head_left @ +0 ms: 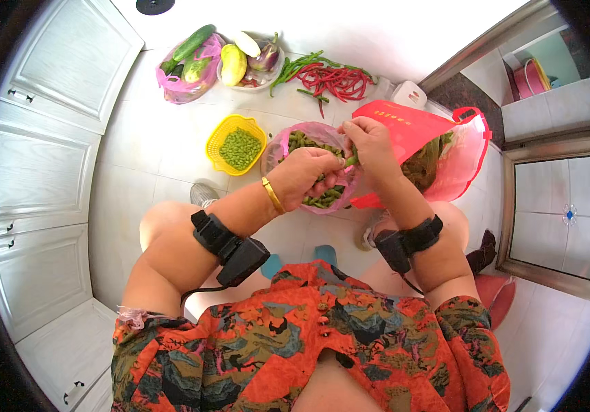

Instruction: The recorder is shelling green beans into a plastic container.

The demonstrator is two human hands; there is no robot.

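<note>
My left hand (311,174), with a gold bangle at its wrist, pinches one end of a green bean pod (351,159). The pod's other end is between the fingers of my right hand (372,145). Both hands are above a pink plastic bag (309,127) that holds many pods (328,198), partly hidden by my hands. To the left, a yellow plastic basket (212,149) contains shelled green beans (240,149). Beside my right forearm a red shopping bag (467,177) lies open, with dull green and brown plant matter (421,167) inside.
Against the wall stand a pink bag of cucumbers (194,44) and a clear bowl (252,87) with an eggplant (266,55). Red chili peppers (336,81) and green peppers (300,64) lie on the tiled floor (140,139). White cabinets (42,165) line the left; a framed glass door (542,180) is right.
</note>
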